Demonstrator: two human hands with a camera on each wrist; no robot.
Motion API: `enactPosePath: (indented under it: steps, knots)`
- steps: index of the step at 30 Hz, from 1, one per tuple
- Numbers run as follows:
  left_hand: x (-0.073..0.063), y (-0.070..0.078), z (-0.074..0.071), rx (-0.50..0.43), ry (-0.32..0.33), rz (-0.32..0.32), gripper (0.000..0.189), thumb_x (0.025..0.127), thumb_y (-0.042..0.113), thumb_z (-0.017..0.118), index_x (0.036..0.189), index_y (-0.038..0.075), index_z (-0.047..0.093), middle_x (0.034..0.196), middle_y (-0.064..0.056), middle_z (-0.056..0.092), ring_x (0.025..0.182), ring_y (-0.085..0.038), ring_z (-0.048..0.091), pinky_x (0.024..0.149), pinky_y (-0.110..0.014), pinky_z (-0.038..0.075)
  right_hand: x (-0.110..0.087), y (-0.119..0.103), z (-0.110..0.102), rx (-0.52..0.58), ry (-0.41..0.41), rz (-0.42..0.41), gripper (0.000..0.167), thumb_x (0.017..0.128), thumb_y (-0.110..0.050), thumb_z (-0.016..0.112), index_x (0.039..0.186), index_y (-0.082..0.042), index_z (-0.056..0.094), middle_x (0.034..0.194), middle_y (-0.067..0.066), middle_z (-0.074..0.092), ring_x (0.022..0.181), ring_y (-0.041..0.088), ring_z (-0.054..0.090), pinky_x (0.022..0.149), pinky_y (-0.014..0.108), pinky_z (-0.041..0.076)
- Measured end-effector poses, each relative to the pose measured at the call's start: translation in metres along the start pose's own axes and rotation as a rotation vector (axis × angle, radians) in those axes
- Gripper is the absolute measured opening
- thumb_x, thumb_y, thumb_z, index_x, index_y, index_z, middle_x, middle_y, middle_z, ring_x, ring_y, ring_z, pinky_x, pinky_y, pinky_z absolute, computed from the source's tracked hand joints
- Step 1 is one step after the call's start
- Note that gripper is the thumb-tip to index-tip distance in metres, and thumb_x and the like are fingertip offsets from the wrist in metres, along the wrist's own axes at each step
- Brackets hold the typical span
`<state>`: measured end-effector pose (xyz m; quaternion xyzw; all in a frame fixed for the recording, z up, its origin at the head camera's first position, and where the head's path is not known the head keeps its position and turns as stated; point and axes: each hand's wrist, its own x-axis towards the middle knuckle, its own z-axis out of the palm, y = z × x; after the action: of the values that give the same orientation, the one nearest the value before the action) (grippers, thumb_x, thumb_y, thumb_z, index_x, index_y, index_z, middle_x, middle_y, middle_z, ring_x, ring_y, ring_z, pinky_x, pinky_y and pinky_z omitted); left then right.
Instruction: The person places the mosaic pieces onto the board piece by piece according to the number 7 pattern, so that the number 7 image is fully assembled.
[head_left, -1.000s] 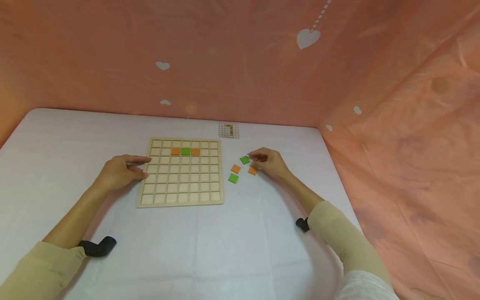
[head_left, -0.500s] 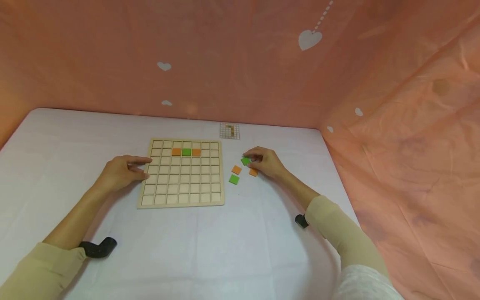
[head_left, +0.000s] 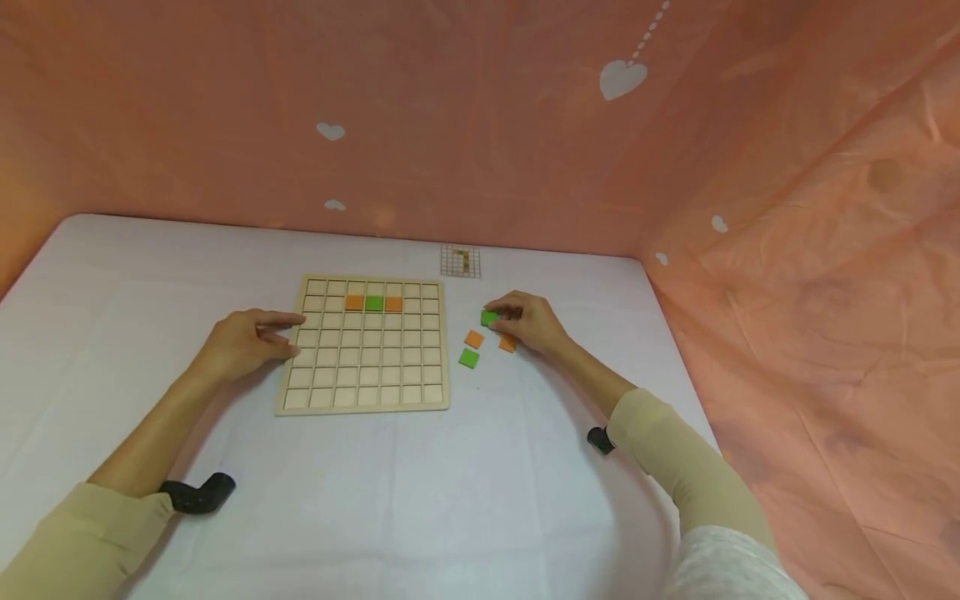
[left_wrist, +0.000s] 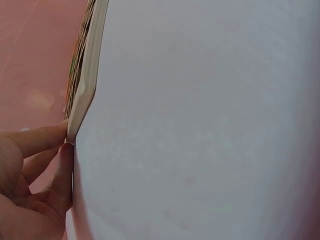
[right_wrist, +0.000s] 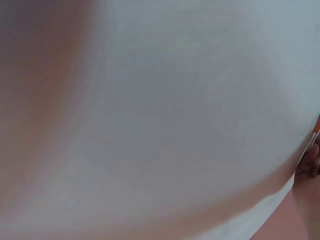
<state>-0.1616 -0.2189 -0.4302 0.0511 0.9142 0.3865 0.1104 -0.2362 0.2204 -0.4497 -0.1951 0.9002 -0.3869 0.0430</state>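
My right hand [head_left: 534, 323] pinches a green square tile [head_left: 488, 318] between thumb and fingers, right of the board in the head view. Close by on the cloth lie an orange tile [head_left: 473, 339], a second green tile [head_left: 468, 358] and another orange tile [head_left: 507, 342], partly behind my thumb. The wooden grid board [head_left: 287, 398] carries an orange, a green [head_left: 374, 303] and an orange tile side by side in its second row from the back. My left hand [head_left: 242, 343] touches the board's left edge with spread fingers; the left wrist view shows fingertips [left_wrist: 65, 150] against that edge.
A small card [head_left: 460, 262] printed with a grid pattern lies behind the board, toward the right. White cloth [head_left: 435, 492] covers the table. An orange curtain [head_left: 450, 150] with white hearts hangs at the back and right.
My right hand has moved slightly left, from beside the green tile to around it, and now pinches it; the tile has turned a little. The left hand and board stay put.
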Motion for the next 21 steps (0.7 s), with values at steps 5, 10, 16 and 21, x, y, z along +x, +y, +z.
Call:
enactPosePath:
  steps: [5, 10, 16, 21]
  knots:
    - [0.0, 0.001, 0.001, -0.001, 0.009, 0.006, 0.051, 0.087, 0.018, 0.077, 0.132, 0.0, 0.062, 0.098, -0.02, 0.073, 0.101, -0.04, 0.063, 0.087, -0.054, 0.044, 0.004, -0.011, 0.003, 0.019, 0.015, -0.005, 0.024, 0.086, -0.014, 0.079, 0.111, -0.012, 0.076, 0.102, -0.001, 0.069, 0.089, 0.014, 0.06, 0.082, 0.029, 0.049]
    - [0.001, 0.002, 0.0, 0.0, 0.009, 0.01, 0.052, 0.087, 0.019, 0.077, 0.133, 0.0, 0.061, 0.099, -0.021, 0.072, 0.101, -0.041, 0.063, 0.089, -0.057, 0.044, 0.011, -0.023, 0.009, 0.06, 0.018, -0.031, 0.025, 0.086, -0.01, 0.079, 0.111, -0.008, 0.076, 0.102, 0.002, 0.069, 0.089, 0.015, 0.062, 0.083, 0.028, 0.052]
    - [0.0, 0.002, -0.001, 0.001, 0.006, 0.009, 0.053, 0.087, 0.021, 0.077, 0.133, 0.0, 0.061, 0.102, -0.022, 0.072, 0.101, -0.041, 0.064, 0.089, -0.058, 0.044, 0.018, -0.039, 0.022, 0.106, 0.011, -0.063, 0.026, 0.084, -0.007, 0.079, 0.109, -0.005, 0.076, 0.099, 0.004, 0.068, 0.088, 0.015, 0.063, 0.081, 0.026, 0.053]
    - [-0.002, 0.003, 0.001, -0.006, 0.007, 0.006, 0.051, 0.087, 0.018, 0.077, 0.133, 0.0, 0.061, 0.104, -0.023, 0.071, 0.101, -0.04, 0.064, 0.089, -0.056, 0.045, 0.023, -0.05, 0.033, 0.091, -0.018, -0.077, 0.026, 0.085, -0.009, 0.079, 0.11, -0.005, 0.076, 0.099, 0.003, 0.067, 0.088, 0.014, 0.063, 0.08, 0.023, 0.053]
